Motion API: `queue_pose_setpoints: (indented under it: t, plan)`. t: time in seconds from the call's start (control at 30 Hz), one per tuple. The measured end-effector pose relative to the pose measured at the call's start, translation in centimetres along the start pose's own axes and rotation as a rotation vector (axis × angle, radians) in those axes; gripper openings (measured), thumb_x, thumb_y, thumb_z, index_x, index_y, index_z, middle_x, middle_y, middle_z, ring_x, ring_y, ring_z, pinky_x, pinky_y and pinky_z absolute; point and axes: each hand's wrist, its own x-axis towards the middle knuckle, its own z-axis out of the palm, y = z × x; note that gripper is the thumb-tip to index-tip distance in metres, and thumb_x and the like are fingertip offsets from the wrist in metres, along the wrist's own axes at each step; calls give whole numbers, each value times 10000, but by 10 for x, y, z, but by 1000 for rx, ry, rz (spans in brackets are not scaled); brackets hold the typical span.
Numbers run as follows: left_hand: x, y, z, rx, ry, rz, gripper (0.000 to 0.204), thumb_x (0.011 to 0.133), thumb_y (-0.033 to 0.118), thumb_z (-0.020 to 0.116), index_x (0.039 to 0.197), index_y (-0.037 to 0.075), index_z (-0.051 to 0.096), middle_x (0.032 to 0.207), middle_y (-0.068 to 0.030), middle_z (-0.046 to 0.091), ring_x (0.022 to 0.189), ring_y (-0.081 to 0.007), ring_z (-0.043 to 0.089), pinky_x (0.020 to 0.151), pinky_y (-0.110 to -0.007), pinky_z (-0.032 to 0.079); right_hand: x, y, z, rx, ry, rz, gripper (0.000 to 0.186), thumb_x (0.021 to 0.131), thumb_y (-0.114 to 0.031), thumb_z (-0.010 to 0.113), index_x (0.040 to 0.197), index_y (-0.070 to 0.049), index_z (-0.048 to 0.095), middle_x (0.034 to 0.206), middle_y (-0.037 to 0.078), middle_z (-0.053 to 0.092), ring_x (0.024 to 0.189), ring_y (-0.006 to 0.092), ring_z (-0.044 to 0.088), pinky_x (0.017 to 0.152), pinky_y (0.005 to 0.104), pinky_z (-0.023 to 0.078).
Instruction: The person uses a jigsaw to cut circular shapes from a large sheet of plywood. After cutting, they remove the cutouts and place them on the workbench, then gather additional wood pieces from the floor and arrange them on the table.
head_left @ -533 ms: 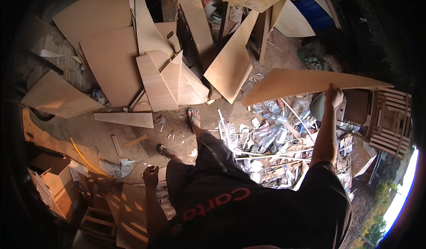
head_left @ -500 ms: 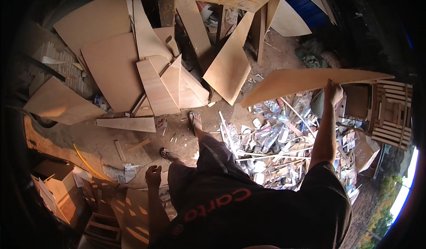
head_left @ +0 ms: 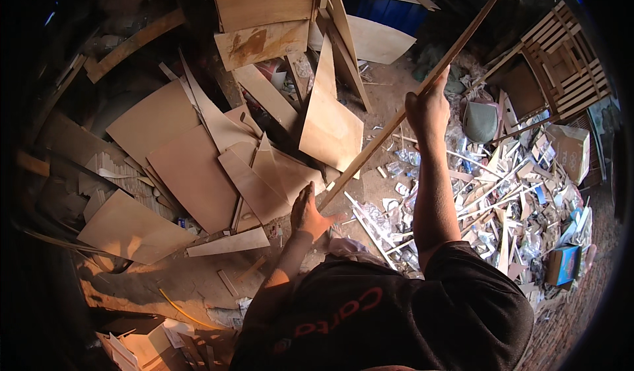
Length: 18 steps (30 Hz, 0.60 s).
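My right hand [head_left: 428, 107] is closed round a long wooden board [head_left: 370, 148], now seen almost edge-on and slanting from upper right down toward the middle. At its lower end is my left hand [head_left: 310, 211], fingers stretched out and thumb spread; I cannot tell whether it touches the board. To the left of that hand lie overlapping plywood offcuts [head_left: 191, 176], some flat and some tilted. Beyond the board's lower half, a pale plywood piece [head_left: 330, 133] leans among others.
A heap of scrap strips, plastic and rubbish [head_left: 495, 212] covers the floor at right. Slatted wooden panels [head_left: 561, 60] stand at upper right, near a grey-green object [head_left: 481, 121]. Stacked sheets [head_left: 261, 1] lean at the top. A yellow hose [head_left: 185, 308] lies at lower left.
The board has turned edge-on, its right end swinging upward. My left hand has risen from beside my leg to the board's lower end. The surroundings have shifted down in view.
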Motion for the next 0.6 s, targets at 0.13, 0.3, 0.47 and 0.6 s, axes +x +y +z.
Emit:
queue_pose_setpoints:
  t: [0.13,0.3,0.47,0.6]
  plan:
    - [9,-5,29,57,83,81,1008,685,491,805,1434,-16,360,1386,-235,492,1276,-380,473,1063,-437,383,-29,5,9,229,-108,-51,969,743,-78,574,1508,0,-16,869,305,664,783,490,649,710,531,524]
    - [-17,-37,56,70,89,-73,705,786,291,721,1391,43,456,1317,-232,540,1142,-383,573,952,-453,474,-43,0,3,485,-323,-9,803,748,-64,608,1423,-15,175,798,264,660,754,451,659,683,499,522]
    - [-31,-43,64,133,284,-144,419,844,190,666,1226,32,597,1017,-230,658,894,-406,661,788,-445,534,-42,-12,7,607,-380,-133,860,749,-64,645,1485,-47,198,705,190,658,663,382,667,629,425,523]
    - [-43,-48,16,131,321,-264,214,882,163,644,971,-28,684,803,-233,676,768,-422,676,676,-407,535,-23,-31,-1,890,-685,-268,1093,817,-361,780,1552,-58,30,734,121,670,629,236,650,611,334,502]
